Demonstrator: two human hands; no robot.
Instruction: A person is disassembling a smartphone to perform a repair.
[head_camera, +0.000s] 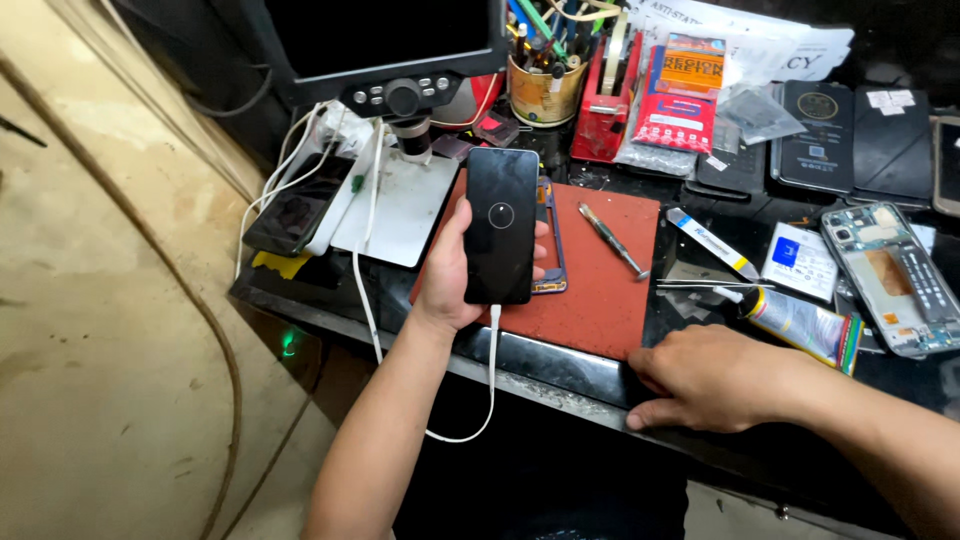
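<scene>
My left hand holds a black smartphone upright above the red work mat. Its dark screen shows a small white circle, and a white cable hangs from its bottom end. Under the phone a blue phone frame lies on the mat. My right hand rests flat on the bench's front edge, fingers together, holding nothing. A metal screwdriver lies on the mat to the right of the phone.
A digital microscope with a dark screen stands behind on a white base. A second dark phone lies at the left. An opened phone, a glue tube, tweezers, a tool cup and packets crowd the right.
</scene>
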